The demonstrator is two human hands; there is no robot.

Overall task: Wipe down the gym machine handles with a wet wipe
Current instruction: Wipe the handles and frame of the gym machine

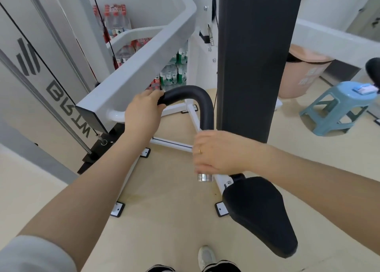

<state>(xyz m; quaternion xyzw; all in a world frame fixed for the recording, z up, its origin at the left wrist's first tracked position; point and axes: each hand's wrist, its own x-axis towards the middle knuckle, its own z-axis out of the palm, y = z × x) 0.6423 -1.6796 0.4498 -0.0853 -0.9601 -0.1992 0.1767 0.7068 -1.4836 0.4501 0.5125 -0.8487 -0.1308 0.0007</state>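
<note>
At 9 o'clock of the curved foam-padded handle (191, 98), left hand (141, 115) grasps its near end, steadying it. Toward 6 o'clock, right hand (218, 152) is clenched around the handle's lower straight section just above the chrome end cap (205, 177); wet wipe not visible, presumably inside that fist. Judged mid-wipe. Next: slide right hand up round the bend toward the left hand, which must shift clear.

up at eleven o'clock, shrink-wrapped packs of water bottles (117, 22) with red caps, green-labelled bottles (174, 74) stacked below them. at two o'clock a pink bin (304, 76) sits on the floor. at three o'clock a blue plastic stool (337, 109), a small packet (365, 89) resting on its top. a white shoe (206, 257) at six.
</note>
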